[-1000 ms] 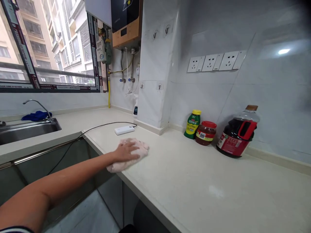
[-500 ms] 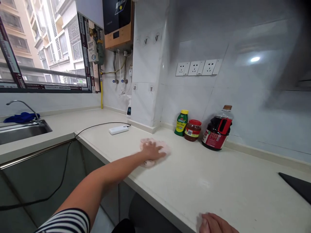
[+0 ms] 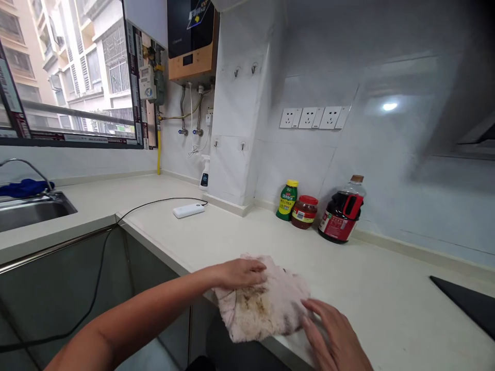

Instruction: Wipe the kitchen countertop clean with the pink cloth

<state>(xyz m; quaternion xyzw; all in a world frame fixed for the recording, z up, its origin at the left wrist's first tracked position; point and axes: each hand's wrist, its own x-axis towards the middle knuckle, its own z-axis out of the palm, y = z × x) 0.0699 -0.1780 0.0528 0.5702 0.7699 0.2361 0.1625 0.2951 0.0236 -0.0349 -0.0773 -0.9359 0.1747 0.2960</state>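
A pale pink cleaning cloth [image 3: 276, 299] with brown stains lies at the counter's front edge, one part hanging over it. My left hand [image 3: 242, 273] is closed on the cloth's upper left part, fingers pressed together. At the cloth's right edge is my right hand [image 3: 334, 335], thumb and fingers apart. Its fingertips meet the cloth's edge, but I cannot tell whether they touch it.
On the white counter [image 3: 386, 293] stand a green bottle [image 3: 286, 201], a red-lidded jar [image 3: 304, 212] and a large dark bottle [image 3: 341, 211]. A white device [image 3: 188, 210] with a black cable lies left. A black flat object [image 3: 464, 299] sits right, a sink [image 3: 38, 208] far left.
My left hand has drawn the cloth toward me to the front edge, where its stained side now shows. My right hand has come up beside it and opened from a curled shape.
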